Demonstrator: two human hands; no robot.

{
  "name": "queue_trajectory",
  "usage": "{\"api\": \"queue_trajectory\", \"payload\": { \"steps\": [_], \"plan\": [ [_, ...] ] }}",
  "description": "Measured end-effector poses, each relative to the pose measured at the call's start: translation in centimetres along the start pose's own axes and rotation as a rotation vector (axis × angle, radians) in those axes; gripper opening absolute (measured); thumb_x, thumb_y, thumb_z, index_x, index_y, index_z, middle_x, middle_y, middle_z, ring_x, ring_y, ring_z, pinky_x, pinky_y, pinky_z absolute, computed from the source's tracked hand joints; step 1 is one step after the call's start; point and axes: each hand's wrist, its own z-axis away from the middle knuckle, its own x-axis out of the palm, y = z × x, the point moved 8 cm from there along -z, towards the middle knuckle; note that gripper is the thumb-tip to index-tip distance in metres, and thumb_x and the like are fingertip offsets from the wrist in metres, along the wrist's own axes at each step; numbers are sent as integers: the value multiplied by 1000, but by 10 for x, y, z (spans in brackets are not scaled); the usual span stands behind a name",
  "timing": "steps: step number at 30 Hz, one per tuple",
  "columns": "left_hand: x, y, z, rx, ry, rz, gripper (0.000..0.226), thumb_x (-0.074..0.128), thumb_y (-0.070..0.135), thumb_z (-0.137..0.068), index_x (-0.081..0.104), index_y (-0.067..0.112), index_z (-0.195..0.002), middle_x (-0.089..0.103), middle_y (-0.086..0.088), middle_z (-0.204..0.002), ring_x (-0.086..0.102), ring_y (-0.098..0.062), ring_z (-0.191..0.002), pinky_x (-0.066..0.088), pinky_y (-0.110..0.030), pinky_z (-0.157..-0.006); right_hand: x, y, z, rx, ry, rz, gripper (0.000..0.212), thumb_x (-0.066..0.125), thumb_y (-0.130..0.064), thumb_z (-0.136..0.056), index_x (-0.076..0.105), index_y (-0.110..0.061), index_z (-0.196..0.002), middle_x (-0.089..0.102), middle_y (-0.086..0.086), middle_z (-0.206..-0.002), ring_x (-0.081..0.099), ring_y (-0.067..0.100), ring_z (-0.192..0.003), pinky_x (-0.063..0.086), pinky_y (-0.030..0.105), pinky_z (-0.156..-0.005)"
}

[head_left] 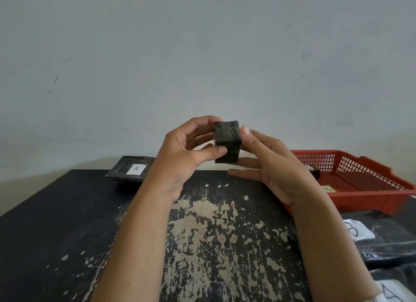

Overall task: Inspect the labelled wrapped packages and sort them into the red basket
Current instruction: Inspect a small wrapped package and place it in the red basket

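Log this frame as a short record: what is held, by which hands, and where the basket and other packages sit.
held: small black wrapped package, raised above the table
left hand: pinches it, thumb in front
right hand: thumb on its side, index finger beneath
label on held item: none visible
red basket: right side of the table
in basket: dark package, mostly hidden
package labelled A: flat, far left
other labelled packages: lower right

Diffuse, flat, dimmish light; no glare. Wall (202, 54) darkens toward the corners. Weak shadows on table (56, 234). Fisheye bowing at edges. Texture on held package (227, 142) slightly soft; lower-right corner blurred.
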Motion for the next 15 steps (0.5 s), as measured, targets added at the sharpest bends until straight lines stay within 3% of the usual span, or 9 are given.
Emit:
{"api": "queue_trajectory", "payload": {
  "steps": [4, 8, 10, 13, 15],
  "plan": [
    [2, -3, -1, -3, -25, -55, 48, 81, -8, -78, 72, 21, -116, 77, -2, -118, 68, -16, -121, 50, -46, -111, -3, 5, -2, 27, 64, -40, 48, 71, -41, -84, 73, -11, -122, 79, 9, -115, 78, 23, -104, 61, 39, -97],
    [7, -12, 2, -125, -92, -38, 52, 92, 31, -72, 74, 29, -121, 75, 4, -124, 68, -16, -121, 49, -46, -111, -8, 7, -3, 20, 102, -12, 27, 72, -25, -93, 74, -10, -117, 79, 10, -110, 76, 25, -107, 61, 40, -97],
    [6, -14, 3, -173, -79, -32, 47, 84, 43, -73, 75, 32, -118, 76, 6, -117, 68, -14, -119, 54, -45, -106, -7, 7, -3, 16, 93, -5, 25, 73, -22, -93, 74, -11, -116, 80, 11, -110, 76, 24, -109, 62, 39, -95],
    [6, -17, 2, -190, -36, 39, 23, 74, 22, -89, 77, 22, -112, 78, 3, -98, 74, -11, -101, 62, -30, -86, -5, 5, -3, 9, 76, -11, 23, 73, -21, -93, 74, -11, -113, 79, 13, -110, 75, 25, -110, 62, 34, -91],
    [5, -17, 2, -177, -16, 66, 19, 71, 12, -92, 77, 17, -110, 78, 0, -93, 75, -9, -91, 60, -22, -76, -4, 5, -3, 6, 68, -18, 26, 74, -23, -90, 74, -10, -113, 79, 13, -110, 75, 25, -109, 62, 33, -90]
  ]
}}
